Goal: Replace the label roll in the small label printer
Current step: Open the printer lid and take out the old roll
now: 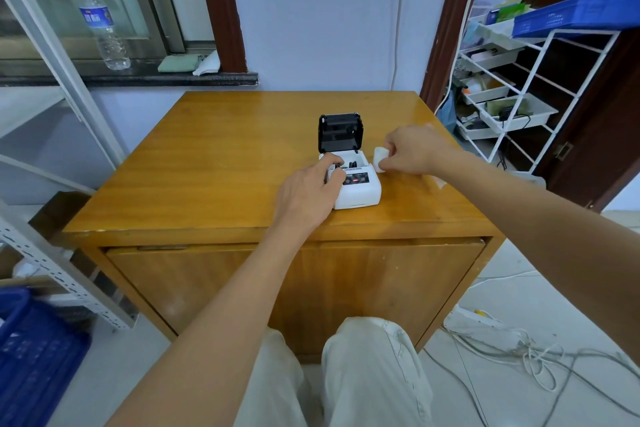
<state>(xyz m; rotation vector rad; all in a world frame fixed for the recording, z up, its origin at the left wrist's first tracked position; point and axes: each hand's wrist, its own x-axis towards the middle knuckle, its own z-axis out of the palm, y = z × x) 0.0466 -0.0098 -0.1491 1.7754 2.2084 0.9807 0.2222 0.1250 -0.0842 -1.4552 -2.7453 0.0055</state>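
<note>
Sitting at a glossy honey-coloured wooden desk (207, 163), a person in pale trousers works on a small white label printer (358, 189) that stands near the middle of the desk top, slightly right of centre. Its black hinged lid (340, 132) stands upright at the far side, leaving the roll compartment open. The left hand (308, 191) rests on the printer's left side, its fingers (334, 163) curled over the left edge and reaching to the rim of the open compartment, gripping the casing rather than spread. The right hand (412, 151) is just to the right of the printer, its fingers pinching a small white label roll (380, 158) that sits close beside the printer's right wall; whether the roll touches the desk cannot be told. A scrap of white paper (439, 181) lies on the desk under the right forearm. On the dark window ledge at far left stands a clear plastic water bottle with a blue label (102, 22). A white wire rack with trays (512, 94) fills the far right, topped by a blue plastic crate (575, 15). White cables (519, 354) trail across the tiled floor at near right.
</note>
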